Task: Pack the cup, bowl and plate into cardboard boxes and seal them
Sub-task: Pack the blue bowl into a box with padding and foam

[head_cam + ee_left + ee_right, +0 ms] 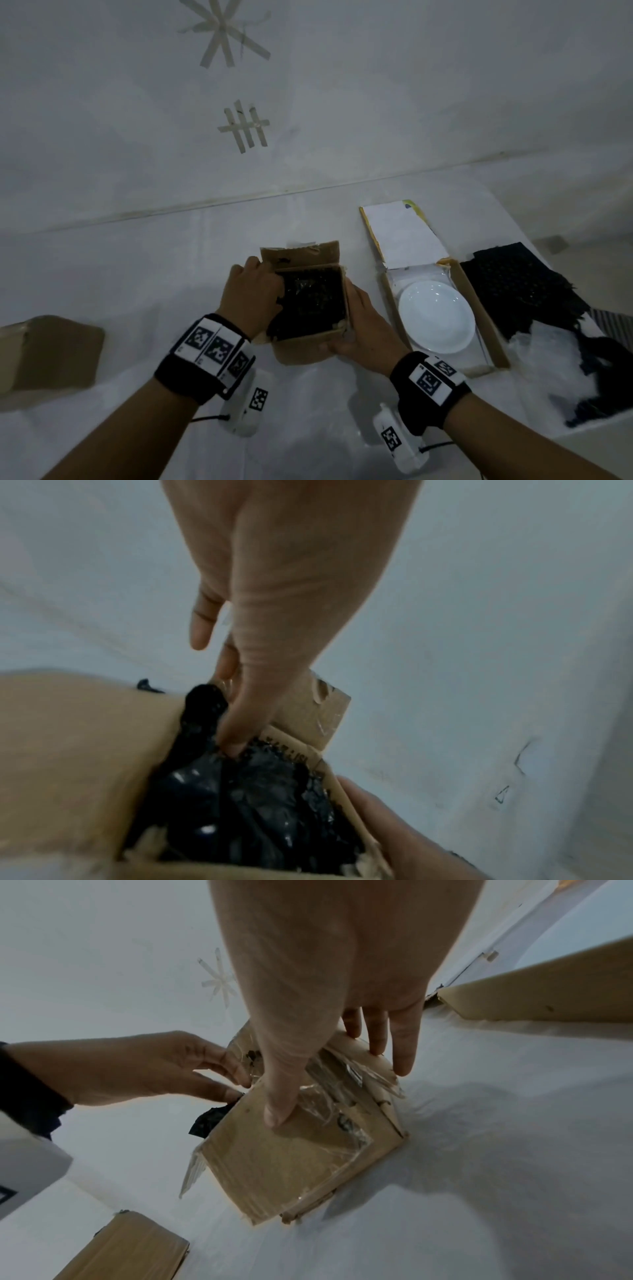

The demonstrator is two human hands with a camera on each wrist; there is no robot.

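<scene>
The small cardboard box [310, 308] stands open-topped on the bench [137, 260] between the two hands, stuffed with black bubble wrap [313, 299] that hides whichever dish it holds. The left hand [251, 294] reaches in from the box's left side, fingers [236, 739] straight and pressing the wrap down at the left edge, while the right hand [364, 325] braces the right wall with straight fingers and thumb laid against the cardboard. The back flap [301, 253] stands upright just beyond the left fingertips, so that hand looks nearer for folding it; the plate [436, 317] lies in the open flat box [479, 308] just right.
</scene>
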